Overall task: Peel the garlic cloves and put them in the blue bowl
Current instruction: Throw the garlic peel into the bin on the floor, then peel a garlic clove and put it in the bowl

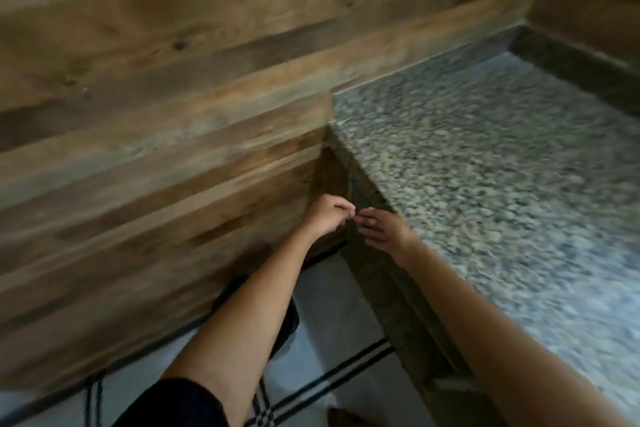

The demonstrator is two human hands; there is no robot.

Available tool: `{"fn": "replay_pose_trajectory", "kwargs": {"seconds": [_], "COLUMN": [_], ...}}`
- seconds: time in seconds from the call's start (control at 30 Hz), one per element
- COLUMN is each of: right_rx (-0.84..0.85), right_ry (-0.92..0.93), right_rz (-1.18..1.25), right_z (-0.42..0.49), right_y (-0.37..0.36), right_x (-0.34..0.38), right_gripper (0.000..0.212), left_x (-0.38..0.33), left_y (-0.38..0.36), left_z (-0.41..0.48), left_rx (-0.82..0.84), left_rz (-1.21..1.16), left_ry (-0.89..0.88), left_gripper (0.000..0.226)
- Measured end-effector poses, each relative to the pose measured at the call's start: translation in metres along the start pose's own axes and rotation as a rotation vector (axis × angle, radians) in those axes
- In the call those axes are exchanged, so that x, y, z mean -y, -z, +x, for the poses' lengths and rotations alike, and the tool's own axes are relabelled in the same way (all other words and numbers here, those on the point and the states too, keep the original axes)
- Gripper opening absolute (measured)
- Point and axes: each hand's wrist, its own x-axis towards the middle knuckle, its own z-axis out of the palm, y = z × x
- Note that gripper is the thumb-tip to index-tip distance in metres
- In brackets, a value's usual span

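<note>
- Head view: we are looking at a motion-blurred corner where the wooden wall (156,114) fills 9 to 12 o'clock and the granite counter (485,184) is spreading out toward 3 o'clock.
- Our left hand (327,217) is sitting just below centre with its fingers curled toward the right hand. We cannot tell whether it is pinching anything.
- Our right hand (386,230) is lying just beside it at the counter's edge, with fingers loosely extended and gripping nothing.
- We are seeing neither garlic cloves nor blue bowl here; both are out of view.
- We are expecting a clove to be light and firm, its papery skin brittle, and slippery once bare, so we are planning a fingertip pinch at the root end.
</note>
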Motion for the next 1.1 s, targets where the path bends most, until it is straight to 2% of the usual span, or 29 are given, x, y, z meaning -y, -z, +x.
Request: {"fn": "replay_pose_trajectory", "kwargs": {"seconds": [0.13,0.27,0.4,0.47,0.57,0.73,0.93,1.0,1.1], "right_rx": [-0.126,-0.372,-0.597,-0.663,-0.787,-0.851,-0.858,-0.860,-0.921], "right_ry": [0.139,0.266,0.242,0.209,0.214,0.196,0.235,0.253,0.300], "right_rz": [0.112,0.168,0.260,0.315,0.422,0.540,0.676,0.693,0.721], "right_z": [-0.066,-0.159,-0.251,-0.282,-0.325,-0.361,-0.361,-0.360,-0.364], "right_y": [0.093,0.204,0.293,0.320,0.351,0.371,0.375,0.378,0.384], "right_x": [0.000,-0.052,-0.133,-0.167,-0.209,-0.241,-0.243,-0.238,-0.230], "right_gripper": [0.026,0.023,0.014,0.012,0.016,0.018,0.022,0.022,0.019], "left_x": [-0.074,-0.112,-0.133,-0.140,-0.150,-0.148,-0.154,-0.166,-0.213], "left_y": [-0.069,-0.185,-0.320,-0.372,-0.434,-0.460,-0.451,-0.451,-0.462], "left_z": [-0.022,-0.062,-0.125,-0.158,-0.201,-0.217,-0.207,-0.214,-0.226], "left_rx": [0.096,0.270,0.455,0.488,0.536,0.610,0.641,0.604,0.461], "left_rz": [0.001,-0.009,0.029,-0.048,0.048,0.476,0.642,0.550,0.218], "left_ry": [-0.187,-0.299,-0.349,-0.297,-0.369,-0.609,-0.756,-0.822,-0.965], "left_gripper": [0.019,0.020,0.019,0.021,0.023,0.033,0.013,0.014,0.016]}}
